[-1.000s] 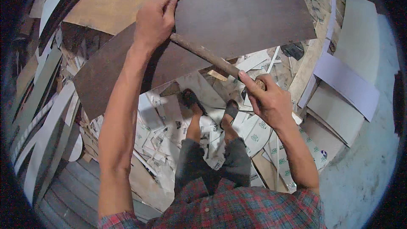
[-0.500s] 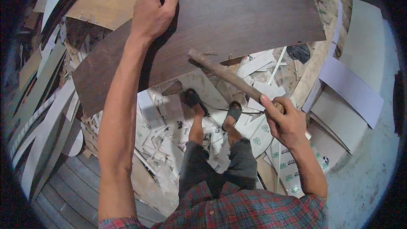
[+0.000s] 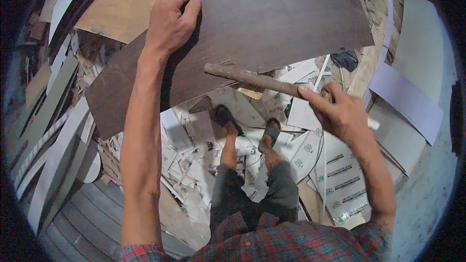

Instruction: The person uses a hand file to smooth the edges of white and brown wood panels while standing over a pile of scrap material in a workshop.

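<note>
A long dark brown wood-grain board lies across in front of me, over a tan board. My left hand is closed on its far edge, fingers curled over and hidden behind it, thumb on top. My right hand, slightly blurred, is closed round a thick round wooden stick. The stick points left, and its tip overlaps the dark board's near edge. Splintered bits show on the dark board beside the stick. Whether stick and board touch, I cannot tell.
The tan board extends beyond the dark one. White offcuts litter the floor round my sandalled feet. Long strips lean at the left. Pale panels stand at the right, near a black crumpled thing.
My right hand has shifted right and a little up, and the stick has swung to a flatter angle. My left hand stays on the board's far edge.
</note>
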`<state>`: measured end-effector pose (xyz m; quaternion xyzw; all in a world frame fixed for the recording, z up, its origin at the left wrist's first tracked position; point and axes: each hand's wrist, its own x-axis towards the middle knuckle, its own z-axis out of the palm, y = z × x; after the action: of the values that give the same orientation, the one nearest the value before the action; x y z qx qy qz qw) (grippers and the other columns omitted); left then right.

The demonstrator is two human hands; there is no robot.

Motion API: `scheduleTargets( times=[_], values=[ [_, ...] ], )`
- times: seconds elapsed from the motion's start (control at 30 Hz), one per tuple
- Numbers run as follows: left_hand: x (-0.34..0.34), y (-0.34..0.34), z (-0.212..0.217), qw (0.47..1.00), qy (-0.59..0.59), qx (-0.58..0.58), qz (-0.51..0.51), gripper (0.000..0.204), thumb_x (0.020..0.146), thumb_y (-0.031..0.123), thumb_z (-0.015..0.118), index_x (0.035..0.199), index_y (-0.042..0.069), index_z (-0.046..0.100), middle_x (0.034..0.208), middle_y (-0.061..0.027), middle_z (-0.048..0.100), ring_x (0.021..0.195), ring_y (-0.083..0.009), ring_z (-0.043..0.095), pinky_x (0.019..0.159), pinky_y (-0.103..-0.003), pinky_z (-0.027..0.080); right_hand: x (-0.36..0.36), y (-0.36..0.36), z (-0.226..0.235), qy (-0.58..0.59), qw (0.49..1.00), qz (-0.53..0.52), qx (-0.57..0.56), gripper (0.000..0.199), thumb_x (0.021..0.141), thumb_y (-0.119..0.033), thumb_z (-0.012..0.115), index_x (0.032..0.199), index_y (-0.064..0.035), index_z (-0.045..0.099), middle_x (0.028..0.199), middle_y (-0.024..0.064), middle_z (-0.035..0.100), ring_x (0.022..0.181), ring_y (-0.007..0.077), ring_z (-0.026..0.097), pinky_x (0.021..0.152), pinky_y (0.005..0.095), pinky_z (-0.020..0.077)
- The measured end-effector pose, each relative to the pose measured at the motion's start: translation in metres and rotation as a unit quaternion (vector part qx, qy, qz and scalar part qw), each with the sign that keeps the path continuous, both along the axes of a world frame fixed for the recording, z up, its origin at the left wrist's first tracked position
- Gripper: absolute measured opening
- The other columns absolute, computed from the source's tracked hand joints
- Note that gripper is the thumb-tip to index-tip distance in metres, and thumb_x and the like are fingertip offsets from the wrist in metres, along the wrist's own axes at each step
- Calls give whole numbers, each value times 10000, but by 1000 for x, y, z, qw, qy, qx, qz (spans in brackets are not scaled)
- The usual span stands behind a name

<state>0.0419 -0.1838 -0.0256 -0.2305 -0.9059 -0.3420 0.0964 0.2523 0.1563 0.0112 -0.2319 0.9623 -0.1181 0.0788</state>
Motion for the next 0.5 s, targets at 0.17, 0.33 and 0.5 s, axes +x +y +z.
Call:
scheduleTargets(
  times=[0.17, 0.33, 0.5],
  values=[
    [1, 0, 3, 999, -41, 30, 1, 244, 932, 170, 562, 992, 14, 740, 965, -202, 697, 911, -368, 667, 820, -426, 511, -56, -18, 7, 40, 997, -67, 6, 640, 932, -233, 692, 1517, -388, 483, 883, 117, 582, 663, 321, 635, 527, 431, 502],
    [3, -2, 5, 994, -99, -6, 38, 263, 940, 172, 534, 1018, 25, 737, 994, -184, 697, 969, -365, 658, 858, -419, 510, 25, 2, 15, 11, 989, -121, -83, 697, 900, -172, 708, 1517, -407, 486, 892, 91, 583, 651, 289, 627, 528, 415, 502],
    [3, 7, 1, 997, -44, -41, 49, 253, 980, 233, 565, 1025, 37, 719, 953, -172, 667, 923, -377, 637, 830, -435, 502, 62, 0, 12, -38, 994, -104, -3, 729, 878, -156, 720, 1510, -434, 487, 900, 92, 588, 667, 284, 643, 511, 406, 505]
  ],
)
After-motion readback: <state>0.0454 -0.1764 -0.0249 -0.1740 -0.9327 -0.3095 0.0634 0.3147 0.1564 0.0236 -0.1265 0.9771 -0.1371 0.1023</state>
